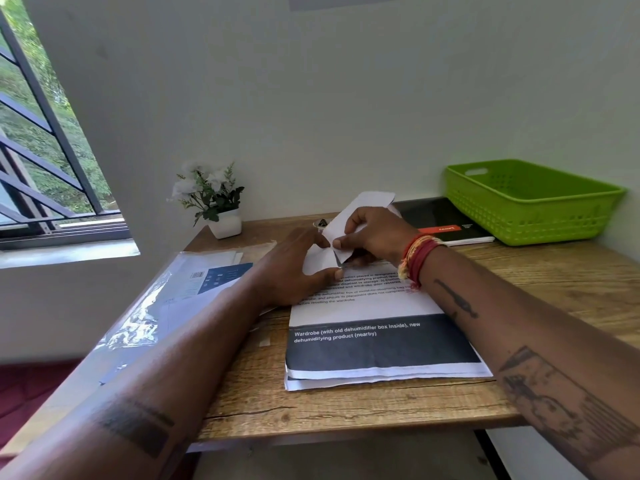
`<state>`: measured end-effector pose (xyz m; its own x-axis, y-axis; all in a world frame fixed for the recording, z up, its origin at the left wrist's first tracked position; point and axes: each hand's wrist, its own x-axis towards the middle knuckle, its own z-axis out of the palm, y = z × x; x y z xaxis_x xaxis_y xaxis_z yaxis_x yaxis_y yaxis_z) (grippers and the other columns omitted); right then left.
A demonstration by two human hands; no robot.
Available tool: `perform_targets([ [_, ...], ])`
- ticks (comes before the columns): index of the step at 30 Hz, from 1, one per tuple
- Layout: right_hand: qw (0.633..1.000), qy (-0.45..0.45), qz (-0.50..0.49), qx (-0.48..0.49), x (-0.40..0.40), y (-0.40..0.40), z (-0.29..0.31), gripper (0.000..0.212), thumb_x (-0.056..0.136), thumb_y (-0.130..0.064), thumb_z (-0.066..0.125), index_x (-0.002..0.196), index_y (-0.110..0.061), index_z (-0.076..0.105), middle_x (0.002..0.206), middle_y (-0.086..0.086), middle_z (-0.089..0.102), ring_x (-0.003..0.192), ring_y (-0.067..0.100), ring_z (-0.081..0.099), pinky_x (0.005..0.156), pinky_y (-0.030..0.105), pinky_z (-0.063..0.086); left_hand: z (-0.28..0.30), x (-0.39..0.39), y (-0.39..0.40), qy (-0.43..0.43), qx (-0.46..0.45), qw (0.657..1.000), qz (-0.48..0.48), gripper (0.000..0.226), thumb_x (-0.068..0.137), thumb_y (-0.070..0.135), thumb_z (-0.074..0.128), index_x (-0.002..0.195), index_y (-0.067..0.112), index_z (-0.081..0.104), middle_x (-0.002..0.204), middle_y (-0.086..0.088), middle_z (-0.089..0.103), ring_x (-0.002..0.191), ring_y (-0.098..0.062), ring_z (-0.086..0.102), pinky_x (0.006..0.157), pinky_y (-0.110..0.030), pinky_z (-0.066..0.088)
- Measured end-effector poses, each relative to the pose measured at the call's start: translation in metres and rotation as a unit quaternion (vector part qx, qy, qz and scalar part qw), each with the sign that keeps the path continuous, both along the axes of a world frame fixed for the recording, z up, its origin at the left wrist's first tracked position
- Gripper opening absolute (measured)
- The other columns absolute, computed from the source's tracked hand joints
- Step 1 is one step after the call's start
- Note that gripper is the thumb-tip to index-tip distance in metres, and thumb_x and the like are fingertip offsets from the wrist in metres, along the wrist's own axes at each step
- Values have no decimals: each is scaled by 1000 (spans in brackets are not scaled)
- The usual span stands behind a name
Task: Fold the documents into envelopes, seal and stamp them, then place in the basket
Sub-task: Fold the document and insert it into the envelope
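Observation:
A white envelope (pixel 369 204) stands tilted above the desk, its flap end up. My right hand (pixel 374 233) grips it from the right, thumb on its lower part. My left hand (pixel 294 268) pinches its lower left corner with thumb and fingers. Under both hands lies a stack of printed documents (pixel 377 341) with a dark band across the top sheet. A green plastic basket (pixel 530 202) stands at the back right of the wooden desk (pixel 346 407); nothing shows inside it.
A clear plastic pack of envelopes (pixel 180 292) lies along the desk's left edge. A black notebook (pixel 440 220) lies beside the basket. A small potted white flower (pixel 214 202) stands at the back left. A small round thing (pixel 322 223) sits behind my hands.

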<state>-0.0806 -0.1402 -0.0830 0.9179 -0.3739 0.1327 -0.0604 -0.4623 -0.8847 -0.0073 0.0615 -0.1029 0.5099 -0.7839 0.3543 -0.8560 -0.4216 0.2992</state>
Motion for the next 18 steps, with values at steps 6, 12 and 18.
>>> perform_targets([
  [6, 992, 56, 83, 83, -5, 1, 3, 36, 85, -40, 75, 101, -8, 73, 83, 14, 68, 59, 16, 56, 45, 26, 38, 3, 0, 1, -45, 5, 999, 8, 58, 82, 66, 68, 127, 34, 50, 150, 5, 43, 136, -16, 43, 106, -34, 39],
  [12, 991, 17, 29, 130, -8, -14, 11, 15, 96, -8, 60, 105, -14, 71, 104, 16, 70, 67, 21, 60, 48, 25, 42, 6, -1, 1, -83, 24, 996, 16, 65, 81, 72, 61, 133, 38, 44, 162, 3, 28, 146, -23, 33, 118, -45, 31],
  [18, 992, 6, 28, 124, -6, -10, 4, 54, 77, -6, 83, 124, -19, 61, 110, 19, 70, 78, 26, 68, 51, 30, 45, 12, -4, 0, -121, 22, 992, 20, 64, 81, 71, 62, 133, 40, 41, 163, 6, 22, 144, -26, 36, 116, -49, 32],
])
